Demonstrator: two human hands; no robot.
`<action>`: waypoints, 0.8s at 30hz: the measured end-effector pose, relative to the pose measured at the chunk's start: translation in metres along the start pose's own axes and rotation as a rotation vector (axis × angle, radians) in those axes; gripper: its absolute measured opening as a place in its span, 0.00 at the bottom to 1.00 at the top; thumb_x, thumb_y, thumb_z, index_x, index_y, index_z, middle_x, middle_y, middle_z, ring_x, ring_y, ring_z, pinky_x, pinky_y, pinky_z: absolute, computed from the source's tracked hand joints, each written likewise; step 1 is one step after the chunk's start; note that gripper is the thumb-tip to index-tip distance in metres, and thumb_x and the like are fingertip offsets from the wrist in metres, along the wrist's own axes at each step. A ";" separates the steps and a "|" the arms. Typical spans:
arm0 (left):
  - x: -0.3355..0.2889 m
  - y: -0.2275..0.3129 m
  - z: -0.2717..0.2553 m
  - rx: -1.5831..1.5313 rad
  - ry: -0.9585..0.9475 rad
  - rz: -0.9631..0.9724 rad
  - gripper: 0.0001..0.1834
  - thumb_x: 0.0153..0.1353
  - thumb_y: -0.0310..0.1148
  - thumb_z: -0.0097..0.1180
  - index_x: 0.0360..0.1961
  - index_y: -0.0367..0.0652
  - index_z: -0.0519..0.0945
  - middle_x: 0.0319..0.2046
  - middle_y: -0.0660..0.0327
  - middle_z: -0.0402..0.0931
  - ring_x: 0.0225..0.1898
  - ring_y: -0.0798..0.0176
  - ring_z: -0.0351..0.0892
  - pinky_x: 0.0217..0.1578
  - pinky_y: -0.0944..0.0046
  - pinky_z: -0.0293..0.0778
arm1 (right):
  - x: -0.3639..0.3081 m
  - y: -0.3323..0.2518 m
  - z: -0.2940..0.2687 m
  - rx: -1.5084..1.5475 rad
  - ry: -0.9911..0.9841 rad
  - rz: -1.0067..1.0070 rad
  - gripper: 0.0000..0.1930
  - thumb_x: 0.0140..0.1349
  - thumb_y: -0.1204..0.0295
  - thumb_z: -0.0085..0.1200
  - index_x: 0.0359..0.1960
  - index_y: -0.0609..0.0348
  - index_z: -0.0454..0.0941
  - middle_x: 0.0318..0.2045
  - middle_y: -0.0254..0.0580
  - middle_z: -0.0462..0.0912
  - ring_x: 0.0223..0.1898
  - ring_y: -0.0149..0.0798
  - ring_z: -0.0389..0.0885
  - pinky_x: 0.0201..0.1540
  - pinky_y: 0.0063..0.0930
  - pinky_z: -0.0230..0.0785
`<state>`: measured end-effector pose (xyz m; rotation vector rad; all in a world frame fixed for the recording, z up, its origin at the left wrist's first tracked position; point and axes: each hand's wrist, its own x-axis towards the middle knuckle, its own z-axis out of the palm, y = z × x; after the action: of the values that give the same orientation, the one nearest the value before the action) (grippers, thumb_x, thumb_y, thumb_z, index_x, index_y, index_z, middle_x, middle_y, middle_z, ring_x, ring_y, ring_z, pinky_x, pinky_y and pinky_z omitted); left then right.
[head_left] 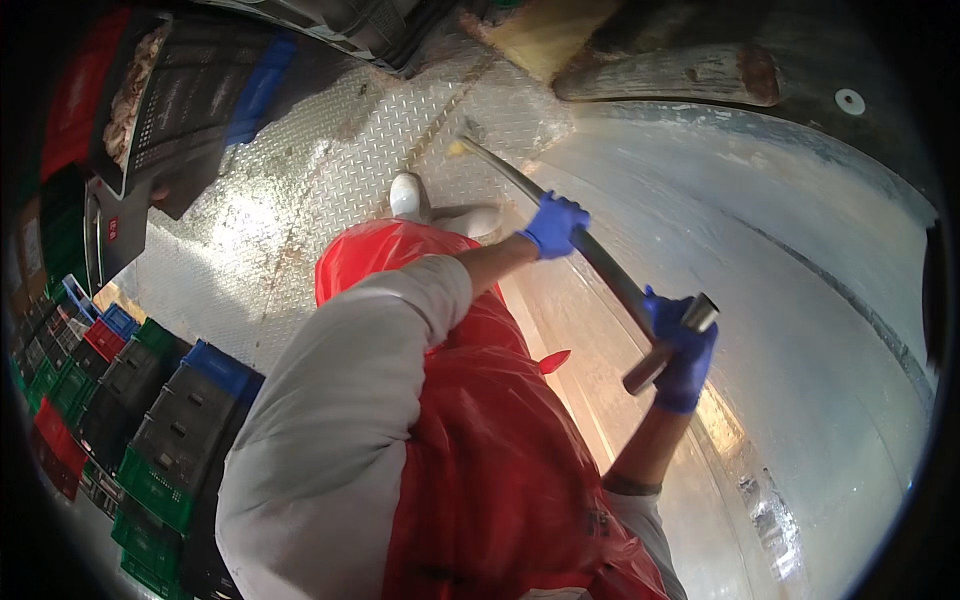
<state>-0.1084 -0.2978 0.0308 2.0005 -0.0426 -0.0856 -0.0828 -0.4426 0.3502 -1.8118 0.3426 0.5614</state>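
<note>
- At the centre of the view, a long metal pole (590, 250) runs from eleven o'clock down to four o'clock, its far tip on the ridged metal floor (300, 200).
- The left hand (553, 225), blue-gloved, is wrapped tight around the pole's middle.
- The right hand (683, 352), also gloved, is clamped around the pole's near end.
- A red apron (480, 440) fills six o'clock; a white boot (406, 195) stands at twelve.
- Stacked crates (150, 420) sit at eight o'clock, and a big curved steel tub (800, 300) is at three.
</note>
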 end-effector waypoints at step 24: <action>0.104 0.027 -0.134 -0.250 -0.006 0.086 0.08 0.52 0.27 0.57 0.33 0.48 0.83 0.34 0.51 0.82 0.41 0.42 0.81 0.44 0.47 0.77 | 0.048 -0.169 0.136 -0.130 0.071 -0.085 0.12 0.46 0.72 0.60 0.31 0.69 0.83 0.30 0.46 0.85 0.38 0.42 0.85 0.67 0.49 0.69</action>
<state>0.0064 -0.1954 0.1069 1.7459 -0.1160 -0.0391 0.0140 -0.2597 0.4298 -1.9656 0.2809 0.4705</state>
